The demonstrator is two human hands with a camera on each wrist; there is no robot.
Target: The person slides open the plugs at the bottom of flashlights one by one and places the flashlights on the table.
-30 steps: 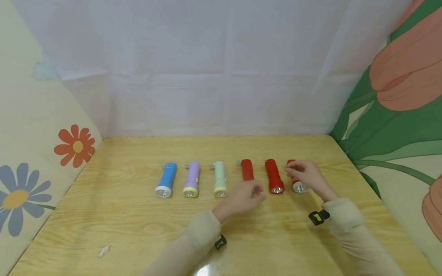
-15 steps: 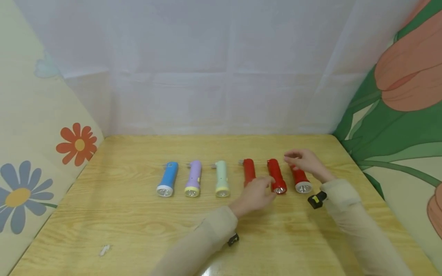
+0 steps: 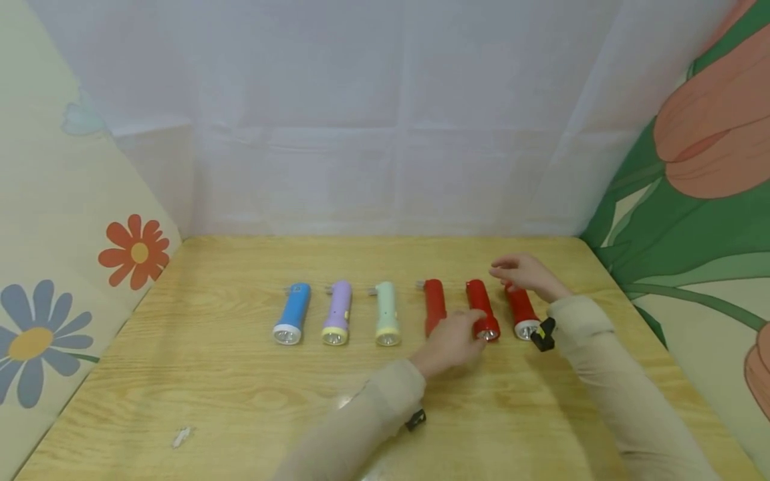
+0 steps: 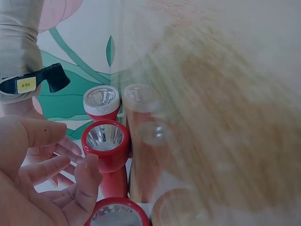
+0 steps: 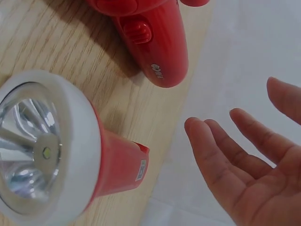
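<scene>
Flashlights lie in a row, lenses toward me in the head view: blue (image 3: 293,312), purple (image 3: 339,311), mint green (image 3: 387,312), then three red. My left hand (image 3: 452,342), fingers loosely bent, is beside the lens end of the middle red flashlight (image 3: 479,304); whether it touches is unclear. It partly covers the left red flashlight (image 3: 434,302). Above the back end of the white-rimmed red flashlight (image 3: 521,308) hovers my right hand (image 3: 529,275). In the right wrist view its spread fingers (image 5: 265,141) hold nothing, apart from that flashlight's white rim (image 5: 77,146).
The wooden table (image 3: 240,401) runs back to a white cloth (image 3: 301,167). A small white scrap or chipped patch (image 3: 181,437) shows at the front left. Flower-patterned panels (image 3: 692,267) flank the table.
My left hand has shifted right, from the left red flashlight toward the middle one. The right hand has drawn back toward the far end of the rightmost flashlight. The flashlights keep their row.
</scene>
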